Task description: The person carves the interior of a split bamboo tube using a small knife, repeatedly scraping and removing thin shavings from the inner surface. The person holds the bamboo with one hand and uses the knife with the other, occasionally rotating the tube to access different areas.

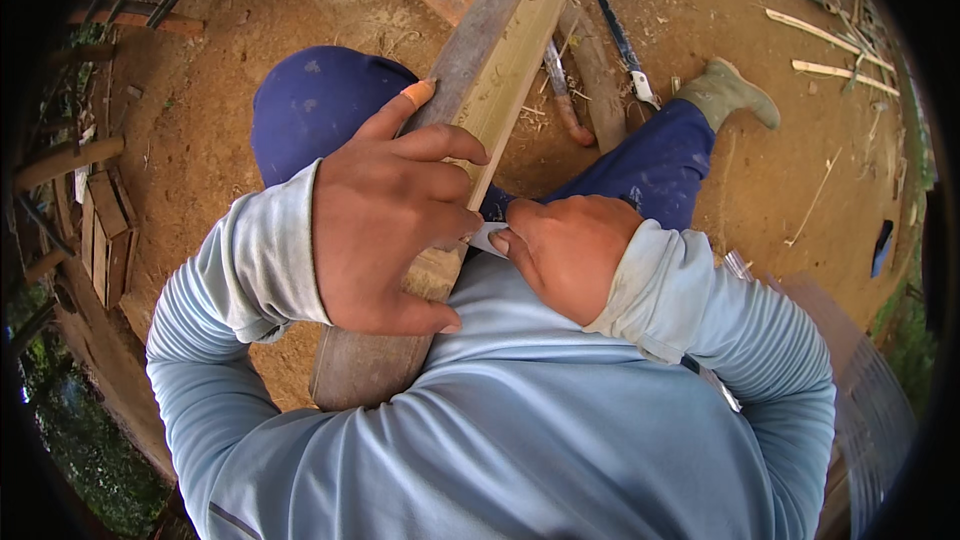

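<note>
1. Head view, piece worked on: a long wooden piece (512,60), grey on one face and pale on another, is slanted beneath the left fingers; its far end is carried well beyond them, its near end close to the torso.
2. Left hand (390,220): fingers spread wide over the wood, nothing seen gripped; the index fingertip is wrapped in an orange covering (419,92).
3. Right hand (575,250): fingers narrowed, with a small flat pale piece (488,239), possibly a blade, pinched between them beside the wood's edge. Contact with the wood cannot be told.
4. Step, as judged: trimming or smoothing of the pale face. By a further stroke, a firm left hold and a controlled blade angle would be called for.
5. Obstructions: the left fingertips are set just beside the flat piece; the torso is placed directly on the near side of the right fingers, a blue trouser leg (640,175) beyond them.
6. Ground beyond the right fingers: a black-bladed tool (622,45), a brown-handled tool (566,100) and a timber (598,80) are laid out; thin sticks (845,77) are scattered well to the right.
</note>
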